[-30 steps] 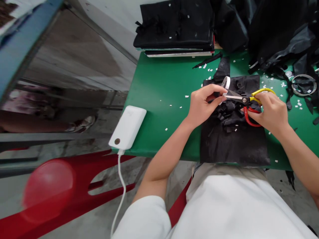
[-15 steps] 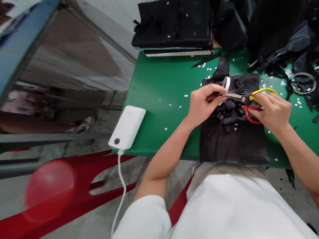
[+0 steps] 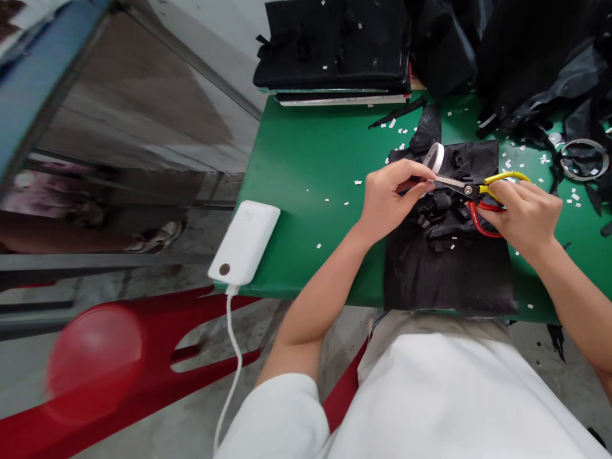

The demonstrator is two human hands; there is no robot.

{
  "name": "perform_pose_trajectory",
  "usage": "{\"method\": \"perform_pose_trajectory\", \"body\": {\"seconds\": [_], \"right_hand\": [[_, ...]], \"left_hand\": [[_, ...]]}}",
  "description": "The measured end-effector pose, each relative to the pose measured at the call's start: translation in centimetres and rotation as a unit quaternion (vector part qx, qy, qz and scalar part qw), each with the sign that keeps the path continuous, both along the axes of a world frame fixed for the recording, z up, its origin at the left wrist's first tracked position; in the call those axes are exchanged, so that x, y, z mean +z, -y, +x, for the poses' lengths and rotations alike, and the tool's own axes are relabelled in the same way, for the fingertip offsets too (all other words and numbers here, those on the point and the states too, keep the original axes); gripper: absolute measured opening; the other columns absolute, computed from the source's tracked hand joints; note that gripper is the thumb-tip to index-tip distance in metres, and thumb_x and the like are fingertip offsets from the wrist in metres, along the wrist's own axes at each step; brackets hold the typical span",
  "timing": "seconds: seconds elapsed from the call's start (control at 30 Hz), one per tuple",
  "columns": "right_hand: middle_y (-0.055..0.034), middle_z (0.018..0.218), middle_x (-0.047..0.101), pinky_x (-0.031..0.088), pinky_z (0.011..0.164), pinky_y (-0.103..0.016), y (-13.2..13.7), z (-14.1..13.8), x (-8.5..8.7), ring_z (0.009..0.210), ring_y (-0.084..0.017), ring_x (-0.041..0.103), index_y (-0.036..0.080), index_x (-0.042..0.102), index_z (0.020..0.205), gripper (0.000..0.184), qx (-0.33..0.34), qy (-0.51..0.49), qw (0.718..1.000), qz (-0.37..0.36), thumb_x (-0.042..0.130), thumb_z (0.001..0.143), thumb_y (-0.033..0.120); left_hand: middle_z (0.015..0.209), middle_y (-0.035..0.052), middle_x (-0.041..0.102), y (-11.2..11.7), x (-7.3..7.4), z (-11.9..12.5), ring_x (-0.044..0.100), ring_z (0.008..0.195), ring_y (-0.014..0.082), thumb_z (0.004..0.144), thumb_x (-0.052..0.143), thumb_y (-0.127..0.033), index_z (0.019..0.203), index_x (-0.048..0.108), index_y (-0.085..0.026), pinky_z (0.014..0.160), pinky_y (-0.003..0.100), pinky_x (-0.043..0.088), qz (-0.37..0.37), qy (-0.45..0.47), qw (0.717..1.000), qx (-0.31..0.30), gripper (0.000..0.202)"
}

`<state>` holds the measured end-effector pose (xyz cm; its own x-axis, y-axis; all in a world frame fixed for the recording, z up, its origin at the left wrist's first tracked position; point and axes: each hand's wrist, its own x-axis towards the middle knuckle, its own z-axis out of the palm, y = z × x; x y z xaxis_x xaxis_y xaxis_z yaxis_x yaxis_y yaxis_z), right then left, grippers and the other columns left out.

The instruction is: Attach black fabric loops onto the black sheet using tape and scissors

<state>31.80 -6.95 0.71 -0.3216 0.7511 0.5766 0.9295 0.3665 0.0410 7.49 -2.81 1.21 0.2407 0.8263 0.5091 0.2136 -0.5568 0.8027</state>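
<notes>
My right hand (image 3: 526,213) grips scissors (image 3: 471,191) with one yellow and one red handle, blades pointing left. My left hand (image 3: 389,197) is closed in a pinch around a small white tape roll (image 3: 433,157) and a dark scrap at the blade tips. Both hands hover over a black sheet (image 3: 449,268) lying on the green table (image 3: 310,159), with a heap of small black cut pieces (image 3: 442,220) on it.
A white power bank (image 3: 245,243) with a cable lies at the table's left front corner. Stacked black material (image 3: 335,48) sits at the back, crumpled black fabric (image 3: 540,57) at the back right, a metal ring (image 3: 584,159) far right. White paper bits litter the table. A red stool (image 3: 143,363) stands below.
The scissor blades have closed slightly and the white tape roll in my left hand has tilted up a little. Both hands stay in the same place.
</notes>
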Motion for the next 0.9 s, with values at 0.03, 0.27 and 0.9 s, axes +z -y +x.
{"method": "perform_pose_trajectory", "body": {"seconds": [0.03, 0.27, 0.9], "right_hand": [[-0.0026, 0.066, 0.067, 0.029, 0.053, -0.029, 0.04, -0.02, -0.01, 0.067, -0.016, 0.060, 0.021, 0.064, 0.080, 0.029, -0.005, -0.001, 1.000, -0.006, 0.060, 0.091, 0.047], [-0.0045, 0.073, 0.071, 0.031, 0.053, -0.030, 0.13, -0.16, 0.21, 0.071, -0.019, 0.065, 0.022, 0.065, 0.082, 0.031, -0.025, -0.016, 0.997, -0.072, 0.058, 0.091, 0.050], [-0.0054, 0.072, 0.071, 0.031, 0.054, -0.030, -0.07, -0.44, -0.04, 0.068, -0.022, 0.065, 0.022, 0.065, 0.087, 0.023, -0.094, -0.088, 0.988, -0.084, 0.065, 0.081, 0.044]], "left_hand": [[0.087, 0.0011, 0.074, 0.01, 0.06, 0.00, 0.068, 0.079, 0.0090, 0.084, 0.072, -0.025, 0.089, 0.072, -0.021, 0.069, 0.017, 0.056, 0.008, -0.006, 1.000, 0.002, 0.006], [0.088, 0.0011, 0.075, 0.01, 0.25, -0.06, 0.069, 0.080, 0.0095, 0.087, 0.069, -0.027, 0.090, 0.072, -0.022, 0.067, 0.018, 0.054, 0.048, -0.042, 0.998, 0.018, 0.007], [0.085, -0.0008, 0.076, -0.66, 0.25, -0.71, 0.072, 0.082, 0.0108, 0.091, 0.064, -0.025, 0.085, 0.071, -0.023, 0.071, 0.021, 0.054, 0.149, -0.107, 0.976, 0.114, 0.009]]}}
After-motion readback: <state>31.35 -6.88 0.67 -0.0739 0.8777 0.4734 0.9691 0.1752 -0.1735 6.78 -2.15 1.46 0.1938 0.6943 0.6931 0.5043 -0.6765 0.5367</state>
